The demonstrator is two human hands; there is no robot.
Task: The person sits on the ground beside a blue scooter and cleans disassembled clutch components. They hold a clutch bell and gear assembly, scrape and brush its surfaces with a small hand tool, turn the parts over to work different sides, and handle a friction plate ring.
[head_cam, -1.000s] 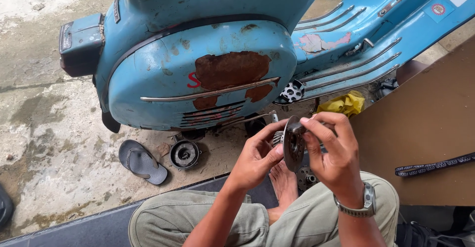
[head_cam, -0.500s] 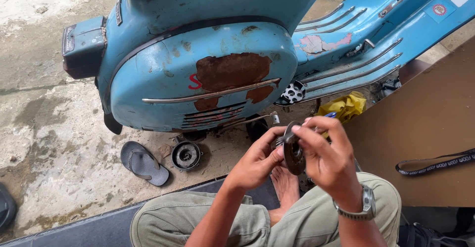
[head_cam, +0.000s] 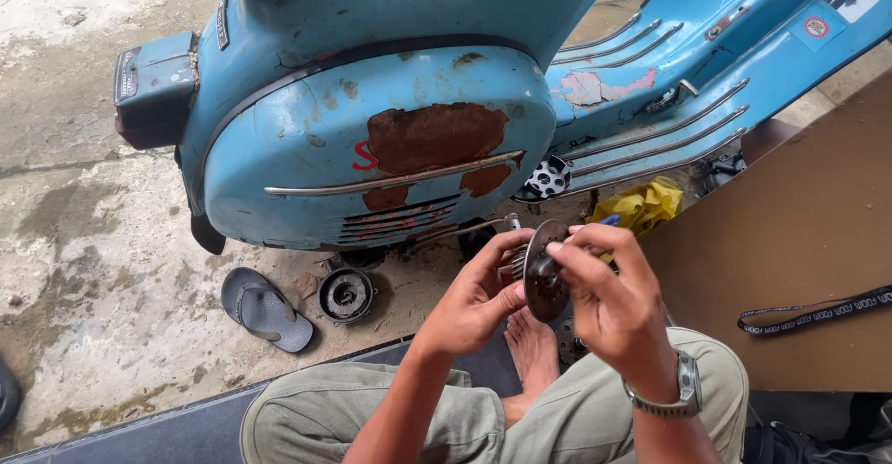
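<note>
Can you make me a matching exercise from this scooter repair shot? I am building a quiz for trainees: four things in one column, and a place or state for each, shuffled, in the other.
Things:
1. round metal part
2. sandal
3. yellow rag
4. wristwatch

Places or states:
A. lying on the concrete beside a round dark part
B. crumpled under the scooter's footboard
C. held between left hand and right hand
D. worn on the right wrist

Pairs: 1-C, 2-A, 3-B, 4-D
</note>
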